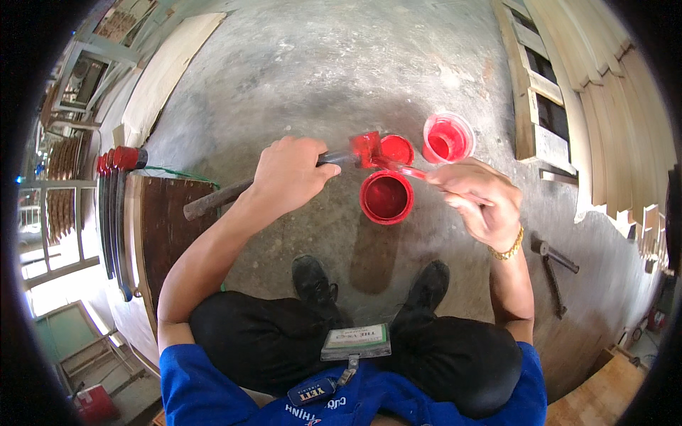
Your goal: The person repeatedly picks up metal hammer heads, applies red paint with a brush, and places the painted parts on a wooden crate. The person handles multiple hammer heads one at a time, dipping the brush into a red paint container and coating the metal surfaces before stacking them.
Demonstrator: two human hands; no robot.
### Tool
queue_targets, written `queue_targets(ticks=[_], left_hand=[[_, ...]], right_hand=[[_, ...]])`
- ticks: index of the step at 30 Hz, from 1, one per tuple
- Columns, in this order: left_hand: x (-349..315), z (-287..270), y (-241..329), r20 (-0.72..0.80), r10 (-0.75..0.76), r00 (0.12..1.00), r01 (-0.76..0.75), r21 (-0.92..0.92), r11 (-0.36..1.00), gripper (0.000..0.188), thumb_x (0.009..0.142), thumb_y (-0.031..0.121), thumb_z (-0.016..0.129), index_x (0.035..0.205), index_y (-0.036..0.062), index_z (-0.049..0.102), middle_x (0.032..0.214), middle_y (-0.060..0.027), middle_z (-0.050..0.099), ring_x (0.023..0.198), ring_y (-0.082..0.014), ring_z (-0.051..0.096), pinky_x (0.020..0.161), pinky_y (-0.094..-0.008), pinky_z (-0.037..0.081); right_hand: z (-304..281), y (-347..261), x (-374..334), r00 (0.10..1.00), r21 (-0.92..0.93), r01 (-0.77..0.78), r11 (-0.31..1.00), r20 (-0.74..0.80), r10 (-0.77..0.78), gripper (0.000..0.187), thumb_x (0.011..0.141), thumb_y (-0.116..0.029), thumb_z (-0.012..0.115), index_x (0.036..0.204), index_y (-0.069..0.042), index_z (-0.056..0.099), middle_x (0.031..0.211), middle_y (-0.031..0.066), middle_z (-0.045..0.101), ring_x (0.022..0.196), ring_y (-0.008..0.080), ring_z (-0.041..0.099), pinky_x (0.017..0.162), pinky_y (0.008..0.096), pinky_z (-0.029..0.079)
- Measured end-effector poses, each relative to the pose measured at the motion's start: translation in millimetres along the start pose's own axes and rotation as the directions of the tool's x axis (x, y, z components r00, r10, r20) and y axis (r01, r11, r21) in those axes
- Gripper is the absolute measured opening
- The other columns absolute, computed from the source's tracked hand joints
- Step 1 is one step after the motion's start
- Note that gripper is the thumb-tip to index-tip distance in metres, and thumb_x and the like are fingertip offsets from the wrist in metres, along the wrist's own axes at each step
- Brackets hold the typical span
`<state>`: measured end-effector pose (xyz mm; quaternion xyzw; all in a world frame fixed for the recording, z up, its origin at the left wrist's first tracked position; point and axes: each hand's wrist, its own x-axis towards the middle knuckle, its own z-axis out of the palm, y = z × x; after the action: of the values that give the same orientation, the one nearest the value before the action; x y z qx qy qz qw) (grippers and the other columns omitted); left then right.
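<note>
My left hand [293, 174] is closed round the dark handle of a hammer [219, 199], held slantwise with its red, wet-looking head above the paint containers. In my right hand [483, 195] is a paintbrush [403, 169], its handle smeared red and its tip at or close to the hammer head; motion blurs the exact contact. Just below the brush stands an open can of red paint [386, 197]. Behind it lies a red round lid or shallow dish [398, 150]. A clear plastic cup [449, 138] with red paint inside is to its right.
Several red-headed tools [114, 206] lean in a row at the left by a brown wooden box [177, 241]. A metal tool [554, 259] lies on the floor at right. Wooden frames [536, 99] and pale boards [625, 128] line the right side. My shoes [312, 284] are below the can.
</note>
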<state>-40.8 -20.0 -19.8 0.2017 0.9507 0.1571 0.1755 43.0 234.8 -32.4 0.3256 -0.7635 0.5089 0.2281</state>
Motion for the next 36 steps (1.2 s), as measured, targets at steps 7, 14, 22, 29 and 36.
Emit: queue_targets(ticks=[7,14,22,29,36], left_hand=[[-1,1,-3,-0.060,0.002,0.998,-0.009,-0.113,0.994,0.027,0.075,0.025,0.068,0.082,-0.0012,0.064,0.063,-0.0162,0.056,0.056,-0.0252,0.054,0.056,-0.0363,0.041],[0,7,5,-0.179,0.016,0.984,-0.066,-0.279,0.958,0.022,0.077,0.018,0.069,0.084,-0.0021,0.063,0.058,-0.0065,0.051,0.055,-0.0087,0.046,0.051,-0.0286,0.038],[0,19,12,-0.171,-0.066,0.983,-0.049,-0.594,0.803,0.023,0.082,0.019,0.068,0.085,-0.0026,0.060,0.064,0.0009,0.054,0.057,-0.0049,0.047,0.050,-0.0217,0.037],[-4,17,11,-0.044,0.044,0.998,-0.063,-0.766,0.640,0.021,0.089,0.018,0.058,0.094,-0.0032,0.058,0.069,-0.0022,0.055,0.055,-0.0069,0.048,0.049,-0.0223,0.038],[-4,22,21,0.193,0.083,0.978,0.162,-0.944,0.288,0.030,0.095,0.024,0.048,0.103,-0.0045,0.054,0.070,-0.0052,0.054,0.052,-0.0111,0.050,0.046,-0.0242,0.039]], right_hand=[[-11,5,-12,0.963,0.143,-0.078,0.987,-0.244,0.111,0.014,0.081,-0.001,0.065,0.092,0.001,0.056,0.088,0.0167,0.067,0.083,0.0240,0.066,0.073,0.0332,0.053],[-14,21,-28,0.846,0.228,-0.088,0.970,-0.496,0.194,0.012,0.090,-0.002,0.053,0.100,0.001,0.048,0.089,0.0218,0.063,0.068,0.0198,0.062,0.059,0.0288,0.052],[1,25,-22,0.707,0.375,-0.006,0.927,-0.654,0.269,0.008,0.092,-0.002,0.048,0.100,0.001,0.047,0.093,0.0233,0.061,0.062,0.0170,0.059,0.056,0.0283,0.051],[6,18,-20,0.690,0.447,0.123,0.886,-0.680,0.247,0.013,0.092,-0.007,0.051,0.100,0.002,0.046,0.092,0.0245,0.060,0.062,0.0183,0.060,0.054,0.0292,0.052],[-2,10,-20,0.778,0.098,0.123,0.988,-0.628,-0.035,0.010,0.091,-0.006,0.051,0.099,-0.001,0.048,0.095,0.0228,0.061,0.067,0.0245,0.062,0.057,0.0340,0.053]])
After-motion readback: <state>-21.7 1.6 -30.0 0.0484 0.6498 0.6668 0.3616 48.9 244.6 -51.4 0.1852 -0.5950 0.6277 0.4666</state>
